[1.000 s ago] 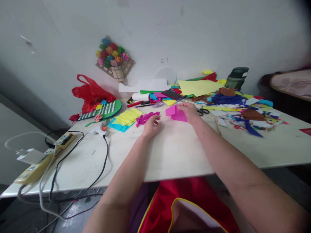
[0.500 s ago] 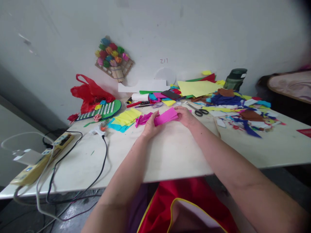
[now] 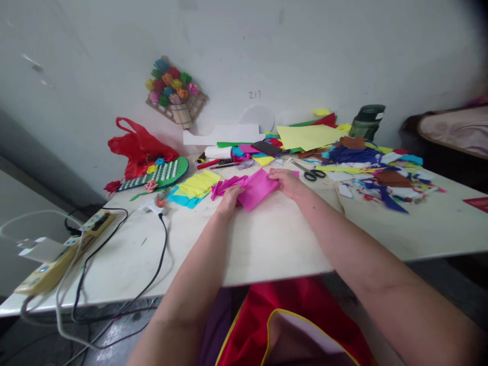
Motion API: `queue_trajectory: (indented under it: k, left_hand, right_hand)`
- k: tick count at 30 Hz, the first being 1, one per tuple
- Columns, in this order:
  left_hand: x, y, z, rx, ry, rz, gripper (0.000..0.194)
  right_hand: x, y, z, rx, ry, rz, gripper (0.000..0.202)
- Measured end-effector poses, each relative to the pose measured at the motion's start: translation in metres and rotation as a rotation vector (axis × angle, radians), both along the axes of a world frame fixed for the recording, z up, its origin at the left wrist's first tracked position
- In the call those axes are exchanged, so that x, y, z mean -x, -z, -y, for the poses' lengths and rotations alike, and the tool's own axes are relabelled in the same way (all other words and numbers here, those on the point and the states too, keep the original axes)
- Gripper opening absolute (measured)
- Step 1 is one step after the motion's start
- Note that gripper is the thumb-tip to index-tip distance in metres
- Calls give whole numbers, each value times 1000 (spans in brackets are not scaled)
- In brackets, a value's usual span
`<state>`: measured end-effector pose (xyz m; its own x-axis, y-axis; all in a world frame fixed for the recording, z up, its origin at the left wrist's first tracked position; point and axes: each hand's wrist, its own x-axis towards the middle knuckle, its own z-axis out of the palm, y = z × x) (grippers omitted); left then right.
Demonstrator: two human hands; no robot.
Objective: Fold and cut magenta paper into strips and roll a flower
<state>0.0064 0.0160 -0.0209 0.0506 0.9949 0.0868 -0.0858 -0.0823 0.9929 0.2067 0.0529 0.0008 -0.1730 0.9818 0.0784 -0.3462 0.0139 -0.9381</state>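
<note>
A bright pink sheet of paper [image 3: 259, 190] is stretched between my two hands above the middle of the table. My left hand [image 3: 230, 199] grips its left edge, and my right hand [image 3: 286, 183] pinches its right edge. Crumpled magenta paper pieces [image 3: 229, 186] lie just beyond my left fingers. To the left of these are folded yellow paper [image 3: 199, 184] and blue paper [image 3: 182, 198]. Black-handled scissors [image 3: 313, 174] rest to the right of my right hand.
On the left are a glue gun [image 3: 154, 204], its cord and a power strip [image 3: 63, 256]. A red plastic bag [image 3: 133, 147] stands behind a green board [image 3: 173, 172]. Coloured paper scraps [image 3: 392, 179] and a dark green bottle [image 3: 366, 123] are on the right.
The pink paper, a narrow folded strip before, now spreads wider and hangs lower towards me. My left hand has shifted slightly left and down, and my right hand has moved slightly left.
</note>
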Motion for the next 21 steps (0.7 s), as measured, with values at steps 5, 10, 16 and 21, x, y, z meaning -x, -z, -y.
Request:
queue_trajectory:
  k: [5, 10, 16, 21]
  left_hand:
    - [0, -3, 1, 46, 33, 152, 31]
    - [3, -5, 4, 13, 31, 93, 42]
    - [6, -3, 2, 42, 18, 91, 40]
    - [7, -1, 2, 26, 32, 51, 42]
  right_hand:
    - [2, -4, 4, 28, -22, 16, 7]
    - [1, -2, 4, 35, -98, 71, 8]
    - [-1, -2, 4, 76, -222, 105, 7]
    - [1, -2, 6, 76, -173, 168, 29]
